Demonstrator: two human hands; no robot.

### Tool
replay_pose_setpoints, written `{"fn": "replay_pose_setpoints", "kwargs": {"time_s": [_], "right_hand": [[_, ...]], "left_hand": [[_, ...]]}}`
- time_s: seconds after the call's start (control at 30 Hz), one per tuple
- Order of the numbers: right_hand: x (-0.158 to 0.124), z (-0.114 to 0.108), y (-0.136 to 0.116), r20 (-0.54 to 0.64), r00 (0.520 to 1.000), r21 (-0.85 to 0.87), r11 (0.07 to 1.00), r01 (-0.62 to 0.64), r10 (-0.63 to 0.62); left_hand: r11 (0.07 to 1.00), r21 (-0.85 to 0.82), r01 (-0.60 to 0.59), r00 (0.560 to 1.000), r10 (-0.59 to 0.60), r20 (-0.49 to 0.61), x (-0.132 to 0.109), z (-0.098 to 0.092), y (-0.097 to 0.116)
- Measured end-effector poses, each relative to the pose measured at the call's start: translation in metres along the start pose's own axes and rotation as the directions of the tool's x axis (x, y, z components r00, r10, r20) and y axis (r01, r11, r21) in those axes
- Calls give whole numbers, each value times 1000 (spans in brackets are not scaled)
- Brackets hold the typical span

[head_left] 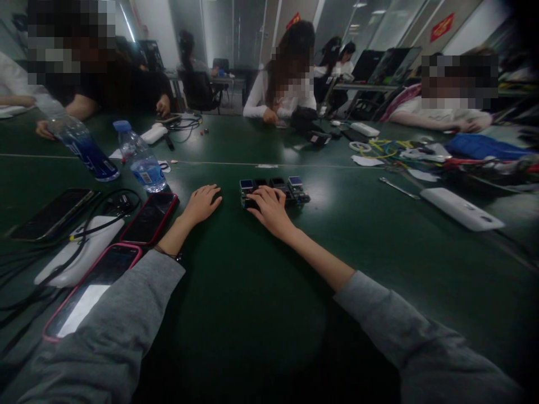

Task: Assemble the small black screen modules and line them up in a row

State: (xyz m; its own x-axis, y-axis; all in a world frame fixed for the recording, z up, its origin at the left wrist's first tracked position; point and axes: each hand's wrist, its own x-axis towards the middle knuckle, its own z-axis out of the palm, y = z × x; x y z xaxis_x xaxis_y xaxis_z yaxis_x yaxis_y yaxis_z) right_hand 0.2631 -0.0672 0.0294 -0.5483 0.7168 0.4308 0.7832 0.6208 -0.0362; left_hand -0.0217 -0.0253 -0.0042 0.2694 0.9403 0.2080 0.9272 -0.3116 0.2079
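Note:
My left hand (201, 203) lies palm down on the dark green table, its fingers apart and nothing in them. To its right stand several small electronic modules in a row, each with a little dark screen. My right hand (272, 210) reaches over the left part of this row, its fingers bent around a black module (260, 183) and partly hiding it. At the left end is a module with a lit-looking screen (246, 184). Another module with a bluish screen (296, 181) and bare circuit board sits at the right end.
Left of me are phones (149, 219), a white power strip (99, 241), black cables and two water bottles (145, 163). A wrench (399, 188), another white power strip (461, 209) and tangled wires (391, 148) lie right. Several people sit across the table (252, 314).

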Motion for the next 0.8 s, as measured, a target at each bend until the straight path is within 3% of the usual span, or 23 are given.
{"fn": "replay_pose_setpoints", "kwargs": {"time_s": [0.23, 0.5, 0.67, 0.8], "right_hand": [[5, 7, -4, -45, 997, 20, 998, 64, -63], [3, 12, -5, -46, 998, 32, 999, 42, -40], [-4, -2, 3, -106, 991, 48, 996, -72, 77], [-16, 0, 23, -94, 988, 38, 992, -121, 124]], "left_hand": [[1000, -1, 7, 1000, -7, 7, 1, 3, -3], [1000, -26, -1, 1000, 0, -3, 2, 6, -6], [999, -32, -8, 1000, 8, 3, 2, 5, -8], [999, -35, -14, 1000, 14, -7, 2, 5, -9]]}}
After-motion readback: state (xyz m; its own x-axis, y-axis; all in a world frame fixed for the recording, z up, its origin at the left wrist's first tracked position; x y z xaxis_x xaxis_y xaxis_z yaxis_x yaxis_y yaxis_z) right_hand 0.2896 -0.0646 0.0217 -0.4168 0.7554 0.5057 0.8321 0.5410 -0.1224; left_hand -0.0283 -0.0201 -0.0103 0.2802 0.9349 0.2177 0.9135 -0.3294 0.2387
